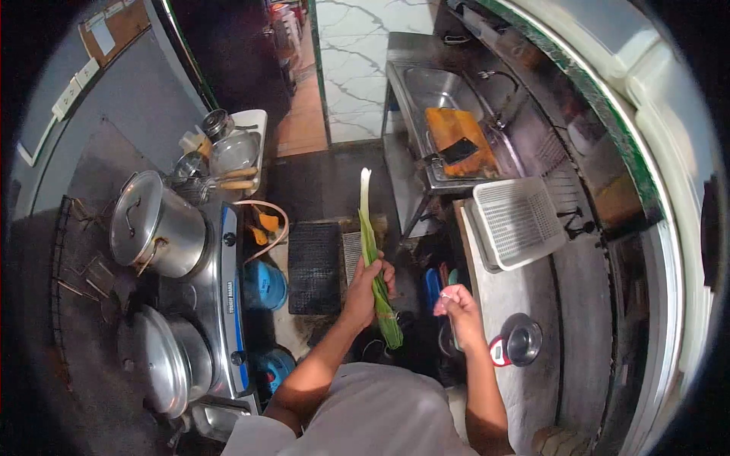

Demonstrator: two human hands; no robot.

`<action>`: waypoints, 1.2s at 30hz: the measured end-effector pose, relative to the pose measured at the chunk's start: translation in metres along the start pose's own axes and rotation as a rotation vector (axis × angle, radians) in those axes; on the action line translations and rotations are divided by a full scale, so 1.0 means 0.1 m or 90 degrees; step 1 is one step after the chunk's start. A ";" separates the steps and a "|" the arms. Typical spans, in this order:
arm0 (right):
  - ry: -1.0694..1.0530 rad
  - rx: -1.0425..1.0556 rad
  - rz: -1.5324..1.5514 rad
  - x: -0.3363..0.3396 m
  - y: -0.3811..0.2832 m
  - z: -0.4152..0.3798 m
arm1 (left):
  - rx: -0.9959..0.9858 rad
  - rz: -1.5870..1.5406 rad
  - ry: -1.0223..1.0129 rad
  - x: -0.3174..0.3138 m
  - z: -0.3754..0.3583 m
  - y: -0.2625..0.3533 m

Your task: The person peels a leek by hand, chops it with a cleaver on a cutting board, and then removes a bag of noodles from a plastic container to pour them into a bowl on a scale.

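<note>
My left hand (370,287) is wrapped round the middle of a bundle of long green leaves (367,224). Its pale white end points up and away from me, and its green lower end (390,332) hangs below my fist. A thin band seems to circle the leaves just under the hand. To the right, my right hand (464,313) is closed in a pinch on a small pink scrap (449,297), too small to make out as paper or plastic. This hand is apart from the bundle, beside the counter edge and near a red kitchen scale (499,352).
Left, a stove (230,285) carries a tall lidded pot (161,224) and a second lidded pot (171,365). Right, a counter (494,296) holds a white plastic basket (523,220) and metal bowl (525,340). Beyond, a cleaver (458,151) rests on a cutting board (449,125) over the sink.
</note>
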State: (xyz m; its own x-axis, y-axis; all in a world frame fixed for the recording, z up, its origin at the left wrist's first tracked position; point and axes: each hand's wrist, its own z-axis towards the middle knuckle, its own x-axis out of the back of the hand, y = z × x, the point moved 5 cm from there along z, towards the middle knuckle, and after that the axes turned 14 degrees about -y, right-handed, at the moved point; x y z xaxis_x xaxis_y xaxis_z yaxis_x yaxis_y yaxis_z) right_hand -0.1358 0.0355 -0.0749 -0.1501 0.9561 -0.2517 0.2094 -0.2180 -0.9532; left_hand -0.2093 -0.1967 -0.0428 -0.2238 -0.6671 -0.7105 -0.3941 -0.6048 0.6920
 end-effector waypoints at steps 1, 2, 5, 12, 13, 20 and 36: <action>0.019 -0.023 0.040 0.07 0.02 0.09 | -0.020 -0.019 -0.010 0.02 0.11 0.07; 0.041 -0.046 0.081 0.16 0.04 0.17 | -0.038 -0.037 -0.022 0.03 0.23 0.14; 0.105 -0.099 0.151 0.58 0.32 0.63 | -0.075 -0.059 -0.067 0.11 0.65 0.33; 0.191 -0.032 0.098 1.55 0.44 2.38 | -0.190 0.012 -0.051 0.23 2.18 0.60; 0.199 -0.022 -0.033 1.72 0.42 2.69 | -0.173 0.075 0.007 0.15 2.40 0.72; 0.370 0.072 -0.575 2.29 -0.02 4.44 | -0.150 0.324 -0.041 0.16 3.73 1.17; 0.720 -0.169 -0.770 2.24 0.47 5.49 | 0.091 0.079 -0.331 0.30 7.89 0.70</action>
State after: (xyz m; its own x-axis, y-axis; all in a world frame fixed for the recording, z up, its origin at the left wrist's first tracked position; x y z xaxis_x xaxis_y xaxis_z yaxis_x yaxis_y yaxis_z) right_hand -0.6899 0.1319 -0.2678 0.3630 0.2131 0.9071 0.6649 0.6228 -0.4124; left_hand -0.9464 0.0839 -0.1167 -0.6729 -0.4053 -0.6188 -0.4458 -0.4455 0.7764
